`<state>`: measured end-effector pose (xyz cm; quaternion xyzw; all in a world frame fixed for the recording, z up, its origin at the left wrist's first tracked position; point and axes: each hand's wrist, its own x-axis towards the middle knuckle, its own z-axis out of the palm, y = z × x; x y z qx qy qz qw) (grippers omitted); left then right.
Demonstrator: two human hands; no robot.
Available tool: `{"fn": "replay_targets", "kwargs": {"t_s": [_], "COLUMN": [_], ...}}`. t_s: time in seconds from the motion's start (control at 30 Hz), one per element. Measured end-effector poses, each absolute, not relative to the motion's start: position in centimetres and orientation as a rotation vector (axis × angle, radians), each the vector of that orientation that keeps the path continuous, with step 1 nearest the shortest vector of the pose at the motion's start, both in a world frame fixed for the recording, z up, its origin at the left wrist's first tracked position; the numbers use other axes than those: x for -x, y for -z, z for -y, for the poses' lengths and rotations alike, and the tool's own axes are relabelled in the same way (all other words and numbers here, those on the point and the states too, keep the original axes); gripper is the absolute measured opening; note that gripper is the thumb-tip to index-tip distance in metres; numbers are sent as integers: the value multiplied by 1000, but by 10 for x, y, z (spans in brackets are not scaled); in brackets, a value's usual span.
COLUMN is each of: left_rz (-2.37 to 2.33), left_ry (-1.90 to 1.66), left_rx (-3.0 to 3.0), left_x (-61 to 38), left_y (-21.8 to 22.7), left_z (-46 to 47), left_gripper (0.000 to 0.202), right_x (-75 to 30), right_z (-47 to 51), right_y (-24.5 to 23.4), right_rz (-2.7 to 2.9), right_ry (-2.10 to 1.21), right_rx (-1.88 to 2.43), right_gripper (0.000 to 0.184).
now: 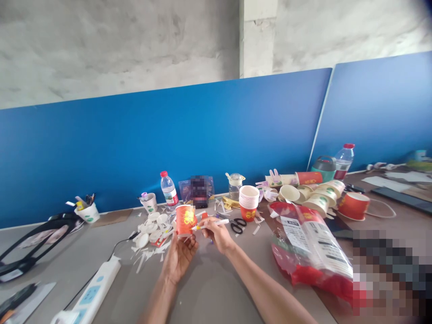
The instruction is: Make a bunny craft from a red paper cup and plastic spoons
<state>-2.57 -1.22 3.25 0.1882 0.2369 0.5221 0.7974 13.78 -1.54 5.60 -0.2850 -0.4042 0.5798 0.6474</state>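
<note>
In the head view, my left hand (pixel 180 256) grips a red paper cup (pixel 185 220) with yellow characters from below, its fingers curled round the base. My right hand (pixel 218 233) pinches a white marker pen (pixel 216 223) whose yellow tip end points at the cup's right side near the bottom. Whether the tip touches the cup I cannot tell. Just beyond my right hand lie black scissors (pixel 238 226) and a stack of red paper cups (pixel 249 204). Left of the held cup is a pile of white paper scraps and discs (pixel 148 236).
A water bottle (pixel 168 191), a glass jar (pixel 235 185) and a cup of pens (pixel 88 211) stand along the blue partition (pixel 189 135). On the right lie a plastic bag of cups (pixel 308 247) and several loose paper cups (pixel 319 200). A power strip (pixel 96 288) lies at left.
</note>
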Motion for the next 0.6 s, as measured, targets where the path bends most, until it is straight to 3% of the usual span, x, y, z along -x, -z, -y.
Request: {"fn": "replay_targets", "kwargs": {"t_s": [0.27, 0.43, 0.6], "left_rz": [-461, -454, -441], "left_ry": [-1071, -1022, -918], "left_rx": [-393, -418, -490], "left_x": [29, 28, 21], "left_y": [-31, -35, -36], "left_z": [11, 16, 24], "left_gripper": [42, 50, 42], "right_x": [-142, -145, -142], "right_z": [7, 2, 3], "right_y": [-50, -51, -51], "right_rz": [877, 772, 731], "right_ry": [-1285, -1162, -1100], "right_rx": [652, 613, 589], "right_gripper": [22, 31, 49]}}
